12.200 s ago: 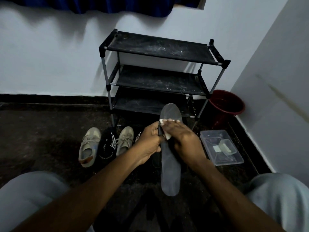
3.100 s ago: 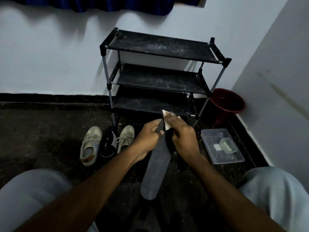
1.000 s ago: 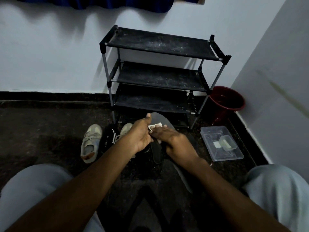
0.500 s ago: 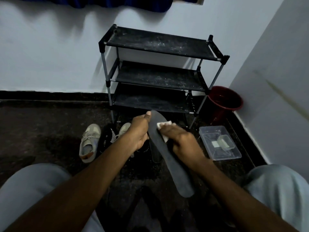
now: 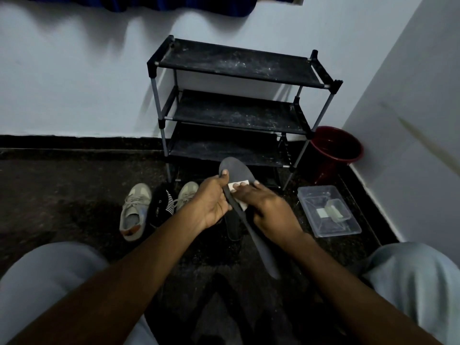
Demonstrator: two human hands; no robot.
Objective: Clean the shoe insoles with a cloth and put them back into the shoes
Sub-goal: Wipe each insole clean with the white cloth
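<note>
Left hand (image 5: 211,202) grips insole (image 5: 236,170) edge; right hand (image 5: 270,207) pinches cloth (image 5: 243,182) against it.

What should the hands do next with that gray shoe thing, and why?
Probably slide the cloth down the insole toward its near end. The right hand holds the cloth on the insole close to the far end, where the left hand grips it. The long near stretch below the cloth lies bare, so it likely needs wiping next.
</note>
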